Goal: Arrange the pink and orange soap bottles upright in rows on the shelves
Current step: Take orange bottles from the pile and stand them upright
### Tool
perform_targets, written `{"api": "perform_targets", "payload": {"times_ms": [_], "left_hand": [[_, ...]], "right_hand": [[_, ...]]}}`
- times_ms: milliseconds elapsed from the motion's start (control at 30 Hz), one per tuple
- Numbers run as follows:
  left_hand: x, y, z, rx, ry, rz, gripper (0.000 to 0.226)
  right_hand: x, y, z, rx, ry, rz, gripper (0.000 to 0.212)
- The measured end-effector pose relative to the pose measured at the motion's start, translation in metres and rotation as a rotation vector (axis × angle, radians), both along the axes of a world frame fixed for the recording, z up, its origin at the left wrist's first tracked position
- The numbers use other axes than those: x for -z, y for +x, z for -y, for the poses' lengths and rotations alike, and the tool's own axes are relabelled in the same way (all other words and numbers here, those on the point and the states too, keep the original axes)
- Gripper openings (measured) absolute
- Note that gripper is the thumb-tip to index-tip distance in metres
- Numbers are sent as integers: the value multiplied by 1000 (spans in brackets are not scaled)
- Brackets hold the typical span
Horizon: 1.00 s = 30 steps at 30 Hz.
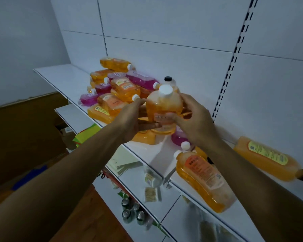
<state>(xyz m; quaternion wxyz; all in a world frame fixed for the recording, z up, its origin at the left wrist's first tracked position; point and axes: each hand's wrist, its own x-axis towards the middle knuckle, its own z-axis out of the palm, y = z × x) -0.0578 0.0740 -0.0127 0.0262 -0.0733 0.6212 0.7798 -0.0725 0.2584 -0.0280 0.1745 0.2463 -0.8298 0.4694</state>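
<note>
Head view: both hands hold one orange bottle (163,106) upright over the middle of the top shelf (63,74), near its front edge. The left hand (138,119) cups the bottle's left side and base with curled fingers; the right hand (191,117) wraps the right side, its thumb across the label. The bottle's white cap (165,90) points up. Whether its base already touches the shelf cannot be told, since other orange bottles lie under and around it.

Behind and to the left, toward the shelf's back edge, a heap of pink and orange bottles (119,84) lies on its sides, piled on one another. A black-capped bottle (169,80) stands upright just behind the held one. To the right, two more orange bottles lie flat: one (203,177) at the front edge, another (269,161) nearer the back panel.

The step in hand looks like standing this bottle up to begin a row; most of the job remains. The next move probably calls for a bare patch of shelf, a level set-down, and a release without knocking the neighbours.
</note>
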Motion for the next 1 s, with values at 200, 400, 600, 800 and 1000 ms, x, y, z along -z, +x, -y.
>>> {"api": "perform_targets", "payload": {"times_ms": [200, 400, 600, 800, 1000], "left_hand": [[3, 17, 39, 103, -509, -221, 11], [13, 21, 118, -38, -589, -341, 28], [24, 1, 219, -104, -425, -393, 25], [31, -34, 306, -166, -413, -383, 35], [36, -90, 381, -229, -436, -379, 38]], "right_hand": [[-1, -18, 36, -64, -155, 101, 65], [-8, -30, 123, -96, -151, 128, 39], [-14, -53, 234, -103, -148, 147, 14], [-15, -89, 330, -97, -125, 208, 13], [-21, -149, 414, -100, -21, 220, 40]]}}
